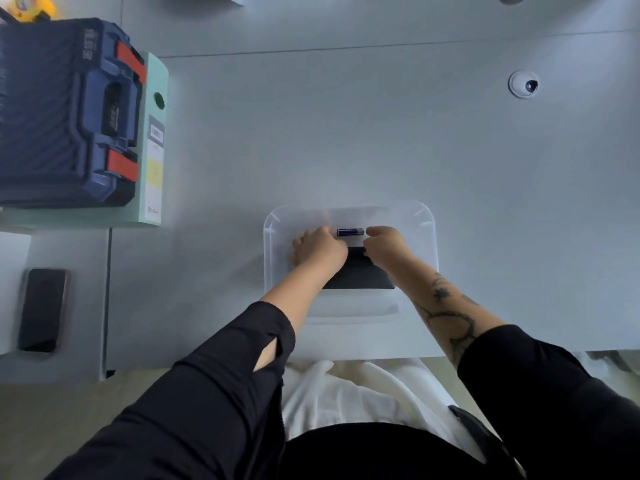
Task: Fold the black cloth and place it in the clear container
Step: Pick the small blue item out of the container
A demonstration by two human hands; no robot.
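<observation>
The clear container (424,220) stands on the white table in front of me. Inside it lies the black cloth (360,275), folded into a flat rectangle. My left hand (318,245) is inside the container, fingers curled down over the far left part of the cloth. My right hand (386,242) is also inside, fingers closed at the cloth's far right corner. Both hands hide the far edge of the cloth. A small blue battery (350,231) lies in the container just beyond my hands.
A blue tool case (65,112) rests on a pale green binder (156,140) at the far left. A dark phone (42,308) lies at the near left. A small white dome camera (523,84) sits at the far right of the table.
</observation>
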